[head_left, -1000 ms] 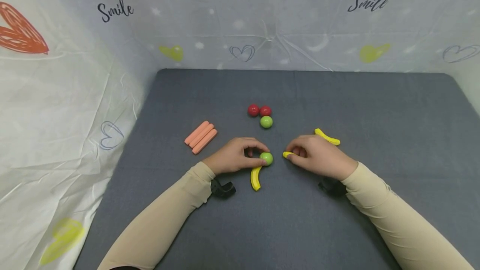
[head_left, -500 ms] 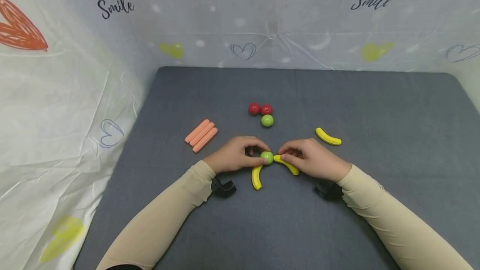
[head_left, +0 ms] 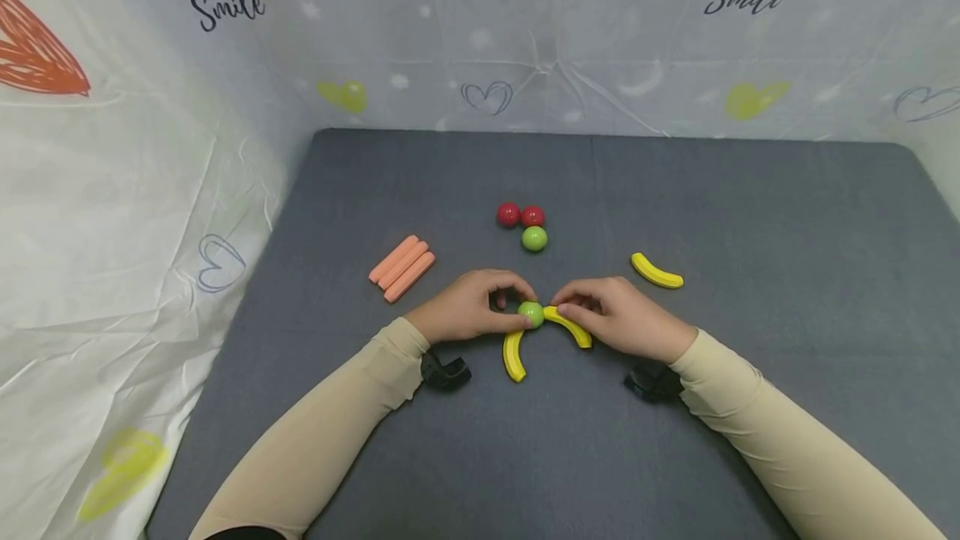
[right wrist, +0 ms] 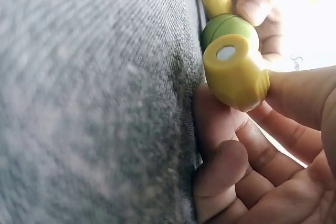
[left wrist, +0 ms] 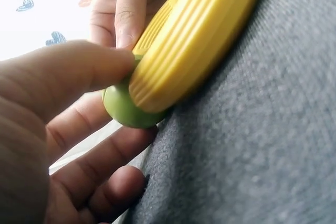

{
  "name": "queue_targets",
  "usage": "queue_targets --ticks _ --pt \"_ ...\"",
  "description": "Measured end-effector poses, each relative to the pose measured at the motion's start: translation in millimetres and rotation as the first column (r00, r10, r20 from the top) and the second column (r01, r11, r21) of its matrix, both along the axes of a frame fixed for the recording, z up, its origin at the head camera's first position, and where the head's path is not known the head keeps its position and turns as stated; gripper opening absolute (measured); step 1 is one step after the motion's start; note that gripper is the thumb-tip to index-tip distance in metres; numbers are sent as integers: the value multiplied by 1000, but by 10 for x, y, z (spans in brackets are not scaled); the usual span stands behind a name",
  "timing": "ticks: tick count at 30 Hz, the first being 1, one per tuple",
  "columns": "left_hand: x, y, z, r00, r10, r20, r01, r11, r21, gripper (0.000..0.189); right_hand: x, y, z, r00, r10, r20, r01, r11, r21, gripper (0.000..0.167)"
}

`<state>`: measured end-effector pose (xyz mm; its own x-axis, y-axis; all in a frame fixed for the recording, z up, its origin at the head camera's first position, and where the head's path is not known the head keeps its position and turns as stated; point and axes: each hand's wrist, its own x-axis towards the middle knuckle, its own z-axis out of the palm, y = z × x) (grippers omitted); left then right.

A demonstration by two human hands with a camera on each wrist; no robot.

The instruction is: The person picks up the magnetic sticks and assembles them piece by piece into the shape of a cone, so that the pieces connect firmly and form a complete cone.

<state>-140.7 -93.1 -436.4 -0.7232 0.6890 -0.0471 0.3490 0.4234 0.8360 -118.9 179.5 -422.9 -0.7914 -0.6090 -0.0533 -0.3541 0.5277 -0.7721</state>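
Note:
Between thumb and fingers my left hand (head_left: 480,304) pinches a green ball (head_left: 531,314) on the table. One curved yellow piece (head_left: 513,357), ridged along its back, touches the ball's near side and points toward me. A second curved yellow piece (head_left: 572,328) meets the ball on its right, and my right hand (head_left: 626,317) pinches it close to that end. In the right wrist view, the free end of this yellow piece (right wrist: 236,72) shows a pale round inset. The left wrist view has the first yellow piece (left wrist: 197,40) in front, partly covering the green ball (left wrist: 128,106).
Beyond the hands sit two red balls (head_left: 508,215) and another green ball (head_left: 534,239), grouped together. Three salmon-coloured sticks (head_left: 402,268) lie side by side at the left. A third curved yellow piece (head_left: 657,271) rests at the right on the grey table (head_left: 750,232).
My right hand has moved left with its yellow piece, whose end has come up against the green ball. The left hand has stayed nearly in place, holding the ball.

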Motion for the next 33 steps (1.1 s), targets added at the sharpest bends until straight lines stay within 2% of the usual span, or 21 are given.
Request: queue_targets --ticks 7,10,16,18,21,25,28,33 --pt "-8 -27 4 1000 -7 -10 6 1000 -25 22 -5 -84 26 1000 -14 14 14 1000 -12 14" --pt "-13 -47 14 1000 -27 -7 27 1000 -11 24 -22 -134 47 1000 -1 9 2 1000 -9 14" --pt "-50 -95 30 987 -161 -6 161 985 63 28 -120 -203 67 999 34 9 -34 999 -1 12" --pt "-59 -110 35 979 -204 -12 205 977 55 27 -162 -223 67 999 47 11 -47 999 -5 11" --pt "-61 -122 44 971 -237 -17 237 971 12 27 -224 -248 60 997 77 15 -77 997 -18 10" --pt "-68 -123 44 967 -255 -11 254 967 -30 32 -303 -284 50 994 106 31 -105 994 -26 10" --pt "-81 -134 46 965 -261 2 261 965 -17 33 -361 -330 56 992 123 41 -122 992 -20 9" --pt "-92 -159 54 967 -247 63 248 969 1 30 -436 -358 108 988 147 42 -148 989 9 8"
